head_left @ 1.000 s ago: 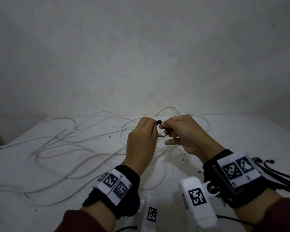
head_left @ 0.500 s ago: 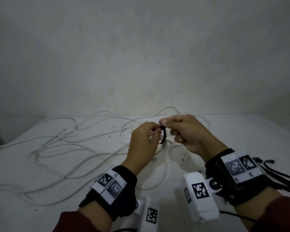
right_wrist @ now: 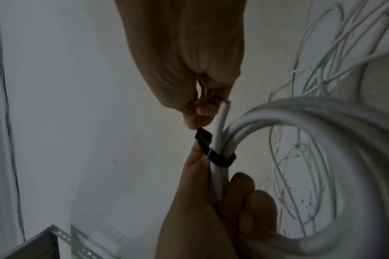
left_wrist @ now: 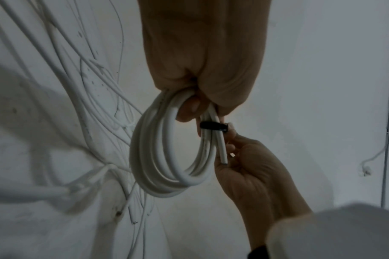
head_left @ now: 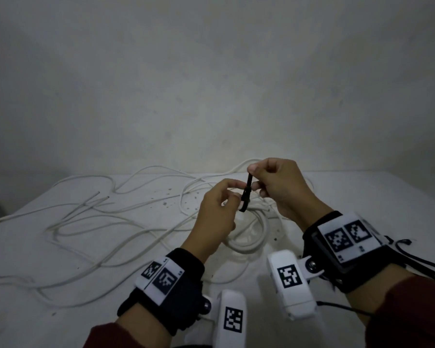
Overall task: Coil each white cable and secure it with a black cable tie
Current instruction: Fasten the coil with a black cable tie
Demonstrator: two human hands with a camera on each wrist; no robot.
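My left hand (head_left: 232, 194) grips a coiled white cable (head_left: 251, 237), and the coil hangs below it above the table. A black cable tie (head_left: 246, 194) loops round the bunched strands right beside my left fingers. My right hand (head_left: 253, 175) pinches the tie's tail and holds it up straight. In the left wrist view the tie (left_wrist: 213, 127) sits tight across the coil (left_wrist: 166, 149), with a cut cable end (left_wrist: 223, 154) sticking out past it. The right wrist view shows the tie (right_wrist: 215, 154) between both hands.
Several loose white cables (head_left: 111, 222) sprawl over the left and back of the white table (head_left: 362, 197). A few spare black ties (head_left: 425, 267) lie at the right, behind my right wrist. A grey wall stands close behind. A slotted metal frame (right_wrist: 44, 245) is below the table.
My right hand has risen and drawn the tie's tail upward, so the loop has closed round the coil. The left hand has stayed on the coil.
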